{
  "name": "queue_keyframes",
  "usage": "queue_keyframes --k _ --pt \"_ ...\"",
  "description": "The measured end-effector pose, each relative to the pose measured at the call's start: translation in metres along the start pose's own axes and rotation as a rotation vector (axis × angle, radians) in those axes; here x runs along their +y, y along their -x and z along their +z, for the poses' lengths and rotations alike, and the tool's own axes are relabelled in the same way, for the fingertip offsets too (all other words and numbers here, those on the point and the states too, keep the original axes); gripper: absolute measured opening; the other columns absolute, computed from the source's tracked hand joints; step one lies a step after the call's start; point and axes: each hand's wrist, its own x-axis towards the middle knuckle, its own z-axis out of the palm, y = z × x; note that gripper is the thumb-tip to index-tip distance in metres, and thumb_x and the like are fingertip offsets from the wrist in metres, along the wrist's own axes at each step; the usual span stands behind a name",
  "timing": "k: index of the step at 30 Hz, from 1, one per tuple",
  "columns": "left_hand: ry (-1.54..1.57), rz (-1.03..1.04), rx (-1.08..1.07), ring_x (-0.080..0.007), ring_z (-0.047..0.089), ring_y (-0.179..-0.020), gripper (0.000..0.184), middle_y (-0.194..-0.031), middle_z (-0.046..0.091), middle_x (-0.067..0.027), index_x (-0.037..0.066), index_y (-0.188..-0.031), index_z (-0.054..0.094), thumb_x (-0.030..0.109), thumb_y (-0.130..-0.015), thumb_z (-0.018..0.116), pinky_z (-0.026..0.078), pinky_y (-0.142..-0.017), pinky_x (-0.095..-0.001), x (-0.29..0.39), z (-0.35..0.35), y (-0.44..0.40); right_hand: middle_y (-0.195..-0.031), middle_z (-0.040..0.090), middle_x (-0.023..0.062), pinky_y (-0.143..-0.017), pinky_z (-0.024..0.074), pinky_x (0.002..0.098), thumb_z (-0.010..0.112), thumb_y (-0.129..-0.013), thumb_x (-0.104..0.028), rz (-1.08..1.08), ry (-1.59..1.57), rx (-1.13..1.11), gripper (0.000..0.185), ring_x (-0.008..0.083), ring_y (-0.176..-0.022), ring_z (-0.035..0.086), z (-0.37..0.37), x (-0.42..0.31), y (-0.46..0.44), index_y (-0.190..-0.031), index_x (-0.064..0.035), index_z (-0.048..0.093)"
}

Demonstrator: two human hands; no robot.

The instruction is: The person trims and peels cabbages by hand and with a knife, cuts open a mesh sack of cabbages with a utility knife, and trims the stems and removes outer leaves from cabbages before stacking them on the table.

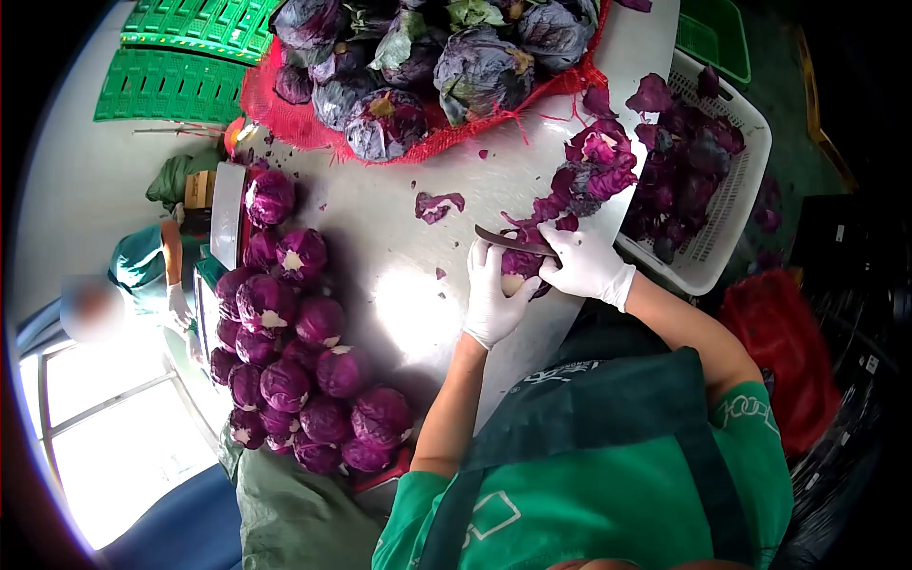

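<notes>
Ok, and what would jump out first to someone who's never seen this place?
Probably the pile of glossy purple cabbages along the left of the metal table. Then the white-gloved hands by the table's near edge: the left hand holds a cabbage, and the right hand grips a dark knife over it. Up top, bigger, leafier cabbages lie on bright red netting.
</notes>
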Motion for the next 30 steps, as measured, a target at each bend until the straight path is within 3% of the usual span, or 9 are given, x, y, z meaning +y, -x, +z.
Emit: queue_keyframes --k 3,9,11,12,14,19,23,25,30 --pt "-0.032 -0.008 0.045 -0.0379 0.048 -0.12 0.063 -0.127 0.049 -0.0196 0.001 -0.125 0.053 0.008 -0.071 0.082 0.042 -0.101 -0.0441 -0.003 0.005 0.002 -0.072 0.066 0.0211 -0.064 0.0555 0.0455 0.058 -0.075 -0.016 -0.004 0.04 0.013 0.046 0.037 -0.066 0.067 0.003 -0.002 -0.001 -0.116 0.0057 0.058" --pt "-0.049 0.02 0.135 -0.0408 0.041 -0.125 0.067 -0.132 0.046 -0.0201 0.004 -0.127 0.051 0.01 -0.068 0.081 0.033 -0.108 -0.0489 -0.012 0.013 0.009 -0.072 0.066 0.0212 -0.069 0.056 0.0446 0.058 -0.074 -0.017 0.029 0.063 0.033 0.043 0.0376 -0.068 0.067 0.01 0.005 -0.006 -0.112 0.0019 0.064" --pt "0.027 -0.014 0.048 -0.0407 0.04 -0.126 0.069 -0.132 0.045 -0.0204 0.006 -0.129 0.05 0.009 -0.068 0.082 0.034 -0.108 -0.0483 -0.021 0.008 0.017 -0.077 0.068 0.0223 -0.072 0.0566 0.0443 0.053 -0.077 -0.01 -0.026 0.089 0.108 0.028 0.0389 -0.072 0.067 0.004 0.032 -0.017 -0.097 -0.0017 0.071" --pt "-0.005 0.009 0.035 -0.0405 0.04 -0.127 0.07 -0.133 0.044 -0.0204 0.006 -0.131 0.049 0.009 -0.068 0.082 0.034 -0.109 -0.0478 -0.002 -0.005 0.016 -0.075 0.068 0.0209 -0.07 0.057 0.0415 0.052 -0.081 -0.007 0.12 0.156 0.096 0.023 0.0343 -0.069 0.069 -0.014 0.053 -0.025 -0.091 -0.0018 0.072" --pt "0.085 -0.032 0.037 -0.04 0.04 -0.127 0.071 -0.134 0.043 -0.0201 0.006 -0.131 0.049 0.009 -0.069 0.082 0.035 -0.109 -0.0473 -0.045 0.005 0.032 -0.073 0.069 0.007 -0.065 0.0543 0.0302 0.051 -0.092 -0.009 0.344 -0.412 0.215 0.022 0.0147 -0.059 0.063 -0.036 0.07 -0.033 -0.095 -0.0008 0.07" --pt "0.025 -0.05 0.037 -0.0394 0.04 -0.127 0.086 -0.134 0.04 -0.021 0.008 -0.141 0.043 0.014 -0.067 0.085 0.037 -0.107 -0.0469 -0.047 0.0 0.045 -0.087 0.07 0.0029 -0.065 0.0507 0.0251 0.071 -0.089 -0.025 0.193 -0.364 0.128 0.033 0.0075 -0.069 0.061 -0.041 0.02 -0.032 -0.114 -0.0028 0.069" --pt "-0.037 -0.029 0.013 -0.0381 0.042 -0.125 0.09 -0.132 0.041 -0.0218 0.007 -0.144 0.04 0.017 -0.067 0.086 0.038 -0.107 -0.0463 -0.054 -0.01 0.05 -0.116 0.063 0.0083 -0.081 0.0519 0.0289 0.079 -0.083 -0.031 0.178 -0.477 -0.222 0.057 0.0147 -0.088 0.065 -0.014 -0.023 0.018 -0.129 -0.0047 0.059" --pt "0.038 -0.072 0.009 -0.037 0.043 -0.125 0.09 -0.133 0.041 -0.0214 0.006 -0.144 0.039 0.017 -0.068 0.086 0.039 -0.106 -0.0457 -0.056 -0.012 0.054 -0.119 0.06 0.0148 -0.099 0.0455 0.0396 0.078 -0.083 -0.034 0.13 -0.416 -0.069 0.057 0.0305 -0.112 0.059 0.018 -0.022 0.026 -0.128 -0.0057 0.058" --pt "0.211 -0.159 0.023 -0.0342 0.045 -0.125 0.09 -0.134 0.042 -0.0206 0.003 -0.143 0.035 0.016 -0.07 0.086 0.04 -0.106 -0.044 -0.061 -0.005 0.063 -0.103 0.065 0.0099 -0.076 0.0548 0.0357 0.074 -0.085 -0.026 -0.066 -0.149 0.015 0.042 0.0272 -0.085 0.068 0.019 -0.023 0.021 -0.12 -0.0069 0.062"
